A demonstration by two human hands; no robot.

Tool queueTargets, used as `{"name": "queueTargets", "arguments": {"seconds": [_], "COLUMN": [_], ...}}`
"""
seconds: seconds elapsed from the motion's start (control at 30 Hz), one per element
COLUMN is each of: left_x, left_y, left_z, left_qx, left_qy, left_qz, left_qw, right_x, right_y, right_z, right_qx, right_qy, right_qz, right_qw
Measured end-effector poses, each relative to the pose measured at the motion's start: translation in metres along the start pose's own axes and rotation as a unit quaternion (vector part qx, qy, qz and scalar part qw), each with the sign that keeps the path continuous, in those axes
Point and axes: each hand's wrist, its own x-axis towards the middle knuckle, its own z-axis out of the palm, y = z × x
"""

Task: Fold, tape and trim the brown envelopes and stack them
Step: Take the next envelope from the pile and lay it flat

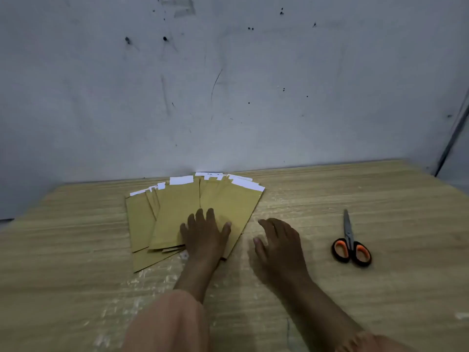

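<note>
I see my left hand (204, 233) pressing flat, fingers spread, on the fanned brown envelopes (177, 214); my right hand (278, 241) hovers relaxed and empty beside them. Scissors (351, 246) lie well right on the worktop (380, 199).

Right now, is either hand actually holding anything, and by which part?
Nothing is gripped. The left hand lies flat, pressing the near ends of the fanned brown envelopes. The right hand hovers empty, and the scissors lie untouched.
</note>
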Motion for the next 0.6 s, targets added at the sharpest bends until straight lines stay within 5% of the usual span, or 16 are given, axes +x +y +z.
{"name": "queueTargets", "arguments": {"seconds": [0.2, 0.37, 0.6], "left_x": [0.022, 0.032, 0.013], "left_y": [-0.003, -0.009, -0.017], "left_z": [-0.003, -0.009, -0.013], "left_qx": [-0.032, -0.063, -0.348], "left_qy": [-0.084, -0.068, 0.027], "left_qz": [-0.067, -0.082, -0.023], "left_qw": [0.994, 0.992, 0.937], "right_x": [-0.010, -0.009, -0.004], "right_y": [0.005, 0.004, 0.003], "right_z": [0.009, 0.008, -0.001], "right_qx": [-0.076, -0.087, -0.026], "right_qy": [-0.010, -0.035, -0.076], "right_qz": [0.057, 0.073, 0.104], "right_qw": [0.995, 0.993, 0.991]}}
